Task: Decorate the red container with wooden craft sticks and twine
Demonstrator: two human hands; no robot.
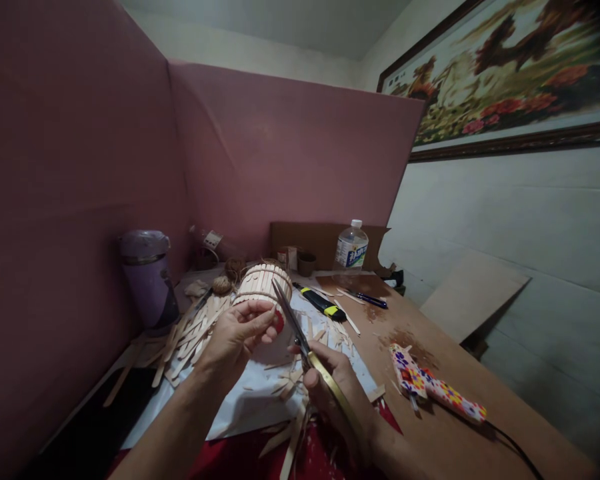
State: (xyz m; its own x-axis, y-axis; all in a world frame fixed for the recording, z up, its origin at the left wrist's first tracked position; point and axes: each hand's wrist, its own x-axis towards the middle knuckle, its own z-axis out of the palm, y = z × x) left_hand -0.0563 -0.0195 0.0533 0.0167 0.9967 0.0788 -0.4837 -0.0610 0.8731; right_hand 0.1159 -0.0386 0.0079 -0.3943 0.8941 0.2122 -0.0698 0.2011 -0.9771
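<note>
A small barrel of wooden craft sticks [260,283], with twine bands round it, lies tilted over the white paper. My left hand [245,330] is in front of its near end, thumb and fingers pinched together. Whatever that pinch holds is too small to make out, and the hand hides part of the barrel. In my right hand [335,387] is a pair of scissors [300,333] with gold-coloured handles. Their dark blades point up and away, with the tips close to the barrel's side. A bit of red [280,323] shows at the barrel's near end.
Loose craft sticks [195,340] are heaped left of the barrel, beside a purple tumbler [150,280]. To the right lie a utility knife [323,304], a pen-like tool [373,300] and a corded, patterned glue gun [430,387]. A plastic bottle [352,247] stands behind, twine balls [223,285] left.
</note>
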